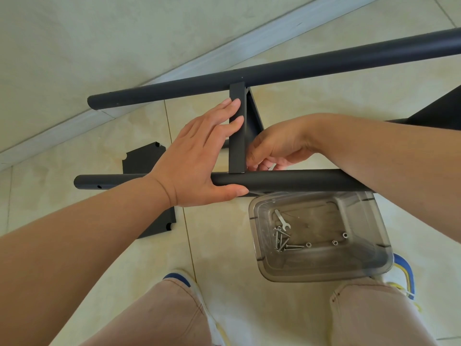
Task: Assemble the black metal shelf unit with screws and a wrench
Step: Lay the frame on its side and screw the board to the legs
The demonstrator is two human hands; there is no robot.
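Two black metal tubes run across the view, a far tube (287, 68) and a near tube (299, 181). An upright black shelf panel (237, 146) spans between them. My left hand (199, 156) lies flat, its fingers pressed against the panel's left face and its thumb under the near tube. My right hand (272, 148) reaches behind the panel's right side with curled fingers at the joint with the near tube; what they pinch is hidden. A small silver wrench (282, 219), several screws (283, 239) and nuts (335, 242) lie in a clear plastic box (374, 260).
Another black shelf panel (142, 158) lies flat on the tiled floor under my left arm. A dark part (439, 111) sits at the right edge. My knees and shoes are at the bottom, beside the box. A wall skirting runs diagonally at the top left.
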